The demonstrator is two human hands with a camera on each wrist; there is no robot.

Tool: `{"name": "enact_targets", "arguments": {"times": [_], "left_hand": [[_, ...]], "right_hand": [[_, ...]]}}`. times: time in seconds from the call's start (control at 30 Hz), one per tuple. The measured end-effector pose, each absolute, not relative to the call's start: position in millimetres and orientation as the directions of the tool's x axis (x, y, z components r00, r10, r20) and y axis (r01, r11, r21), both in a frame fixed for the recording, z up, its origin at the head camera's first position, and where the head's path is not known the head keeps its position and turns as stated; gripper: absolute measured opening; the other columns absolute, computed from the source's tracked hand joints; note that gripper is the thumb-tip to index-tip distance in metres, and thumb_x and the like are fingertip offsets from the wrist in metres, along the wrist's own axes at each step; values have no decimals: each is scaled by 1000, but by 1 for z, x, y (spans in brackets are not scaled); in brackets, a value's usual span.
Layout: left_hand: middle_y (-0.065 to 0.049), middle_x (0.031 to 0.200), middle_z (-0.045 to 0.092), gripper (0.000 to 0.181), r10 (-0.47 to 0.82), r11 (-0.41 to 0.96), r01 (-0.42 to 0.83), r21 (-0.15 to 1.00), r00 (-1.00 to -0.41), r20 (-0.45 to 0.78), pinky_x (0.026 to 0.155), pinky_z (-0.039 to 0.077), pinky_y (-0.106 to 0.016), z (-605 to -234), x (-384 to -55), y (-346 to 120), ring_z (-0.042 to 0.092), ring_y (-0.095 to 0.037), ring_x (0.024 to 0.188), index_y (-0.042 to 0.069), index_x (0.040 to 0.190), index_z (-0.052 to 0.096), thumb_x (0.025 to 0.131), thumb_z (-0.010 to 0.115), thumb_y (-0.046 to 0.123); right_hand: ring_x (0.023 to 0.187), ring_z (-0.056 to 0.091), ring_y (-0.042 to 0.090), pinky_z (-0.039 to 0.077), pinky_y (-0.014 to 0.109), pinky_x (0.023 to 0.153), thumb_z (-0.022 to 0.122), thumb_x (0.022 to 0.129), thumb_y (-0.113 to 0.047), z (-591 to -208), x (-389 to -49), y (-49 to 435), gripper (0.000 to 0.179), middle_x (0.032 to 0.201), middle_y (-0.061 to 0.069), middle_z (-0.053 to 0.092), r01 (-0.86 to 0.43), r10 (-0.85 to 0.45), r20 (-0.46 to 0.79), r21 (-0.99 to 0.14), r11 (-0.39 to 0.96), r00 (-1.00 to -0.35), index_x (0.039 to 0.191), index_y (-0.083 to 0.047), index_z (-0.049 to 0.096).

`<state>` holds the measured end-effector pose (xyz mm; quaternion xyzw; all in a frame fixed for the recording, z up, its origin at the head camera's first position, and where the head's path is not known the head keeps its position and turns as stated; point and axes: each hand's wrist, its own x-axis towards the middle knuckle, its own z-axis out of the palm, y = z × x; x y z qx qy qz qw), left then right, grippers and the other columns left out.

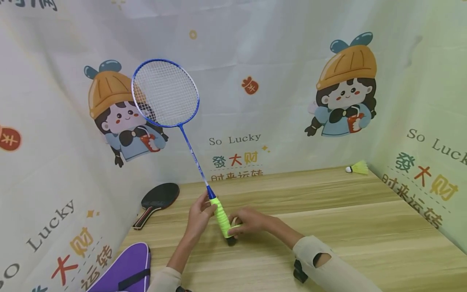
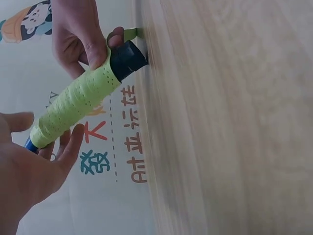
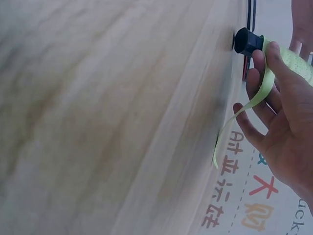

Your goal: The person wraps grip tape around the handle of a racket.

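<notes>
A blue and white badminton racket (image 1: 190, 144) stands tilted above the table, its head up and to the left. Bright yellow-green overgrip tape (image 1: 220, 215) wraps most of the handle, leaving the black butt end (image 2: 129, 59) bare. My left hand (image 1: 198, 215) holds the handle near its top, fingers curled behind it; in the left wrist view the thumb stands off the tape. At the lower end my right hand (image 1: 251, 221) pinches the tape against the handle. A loose tail of tape (image 3: 264, 90) hangs past the right fingers in the right wrist view.
A black table tennis bat (image 1: 160, 196) lies at the table's back left. Nearer, at the left edge, is a purple case (image 1: 125, 267) with a black strap. A yellow shuttlecock (image 1: 357, 168) lies at the back right. Printed cloth (image 1: 284, 121) hangs around the wooden table (image 1: 365, 227).
</notes>
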<state>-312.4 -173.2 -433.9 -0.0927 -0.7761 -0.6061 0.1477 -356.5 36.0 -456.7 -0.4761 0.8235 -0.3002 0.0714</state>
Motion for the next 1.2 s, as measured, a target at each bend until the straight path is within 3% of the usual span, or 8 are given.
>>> {"name": "enact_targets", "arguments": {"times": [0.17,0.37,0.47,0.6,0.87,1.03,1.2], "left_hand": [[-18,134,67,71,-30,360,379,852,-909,417,76,54,-22,-437,-314,-168,70,-35,108,4,154,46,91,79,2],[-18,135,66,73,-36,339,388,857,-905,424,65,54,-19,-438,-312,-170,71,-36,105,6,154,48,89,79,-4],[-20,137,64,75,-29,335,383,861,-909,415,61,53,-18,-438,-312,-172,70,-38,106,6,156,45,89,78,-4],[-23,140,62,75,-9,327,372,869,-918,397,59,50,-18,-430,-306,-171,68,-41,108,3,157,42,91,76,-5],[-12,143,62,76,21,316,364,876,-926,378,69,57,-25,-438,-311,-177,69,-34,111,10,160,41,93,75,-1],[-17,146,60,74,72,307,405,861,-912,403,86,60,-35,-440,-313,-180,65,-41,121,6,160,38,95,72,-3],[-21,151,54,72,127,237,404,883,-914,385,98,55,-34,-441,-314,-183,55,-45,134,3,160,33,97,66,-6]], "right_hand": [[59,59,-6,42,14,55,79,94,-27,-459,-355,35,24,72,-7,75,-729,-800,183,-561,392,-571,101,-9,67],[77,68,-1,54,17,71,77,95,-15,-459,-356,42,20,96,3,78,-743,-825,192,-574,344,-531,111,-4,74],[83,70,1,56,19,74,76,95,-9,-458,-356,48,20,108,6,77,-700,-814,163,-619,355,-557,115,-4,76],[82,71,0,57,19,72,76,95,-11,-458,-356,52,18,107,5,77,-666,-796,151,-650,367,-586,113,-7,77],[82,72,-1,58,19,70,78,95,-12,-462,-359,49,17,105,4,78,-669,-793,157,-645,369,-588,111,-7,78],[80,72,0,57,19,69,78,95,-12,-464,-361,47,18,97,2,80,-664,-796,144,-647,374,-588,112,-6,78],[75,72,0,54,17,63,76,96,-13,-464,-361,44,19,84,-2,79,-681,-817,140,-639,358,-560,113,-4,77]]}}
